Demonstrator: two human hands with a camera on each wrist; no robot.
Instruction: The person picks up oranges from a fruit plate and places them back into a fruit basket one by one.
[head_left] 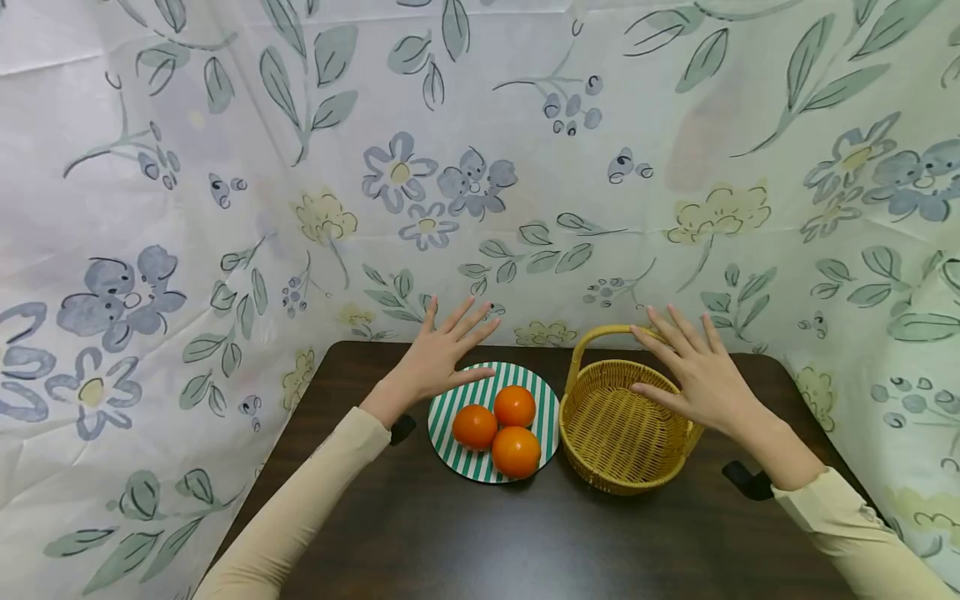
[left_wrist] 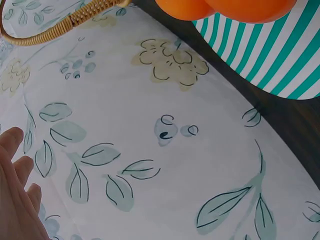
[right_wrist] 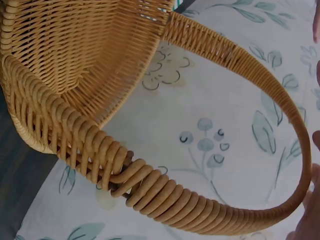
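Note:
Three oranges point(head_left: 517, 452) sit close together on a round plate or mat point(head_left: 450, 400) with green and white stripes. Just right of it stands a round wicker basket point(head_left: 626, 425), nothing inside, its arched handle point(right_wrist: 200, 207) upright. My left hand point(head_left: 442, 354) is raised over the plate's far left part, fingers straight and spread, holding nothing. Above the basket's right side, near the handle, my right hand point(head_left: 701, 379) is likewise spread and holds nothing. Fingertips of the left hand point(left_wrist: 20, 185) show at the left edge of its wrist view.
Under everything is a dark brown table point(head_left: 465, 542) with rounded far corners. A white cloth point(head_left: 480, 167) printed with flowers and leaves hangs behind the table and along both sides. Dark straps point(head_left: 747, 481) are on both wrists.

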